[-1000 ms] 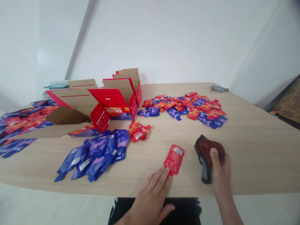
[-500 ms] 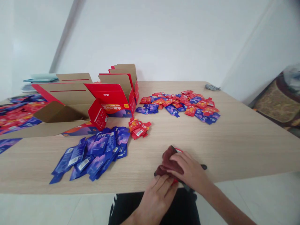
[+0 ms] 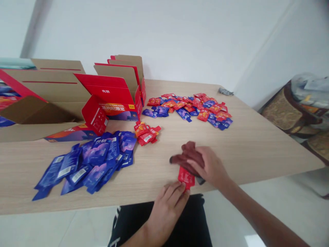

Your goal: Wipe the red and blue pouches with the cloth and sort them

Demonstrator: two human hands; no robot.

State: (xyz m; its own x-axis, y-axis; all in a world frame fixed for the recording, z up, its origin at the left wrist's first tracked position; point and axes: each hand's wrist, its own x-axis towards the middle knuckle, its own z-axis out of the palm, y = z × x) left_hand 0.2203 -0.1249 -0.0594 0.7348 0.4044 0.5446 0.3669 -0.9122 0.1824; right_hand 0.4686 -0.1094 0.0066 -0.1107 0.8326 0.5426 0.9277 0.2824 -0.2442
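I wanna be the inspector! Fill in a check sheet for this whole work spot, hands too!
Surface: pale wood-look table.
Job's things: red packet, partly covered in view; maroon cloth-like item, blurred.
Clutter: blue packets, small red pile, mixed heap, open boxes, grey scrap.
Hands: left hand touches the red packet; right hand grips the maroon item.
Cables: nothing seen on the table.
Surroundings: white wall, plastic bag.

Left fingers (image 3: pixel 177 193) lie extended; right fingers (image 3: pixel 197 167) curl inward.
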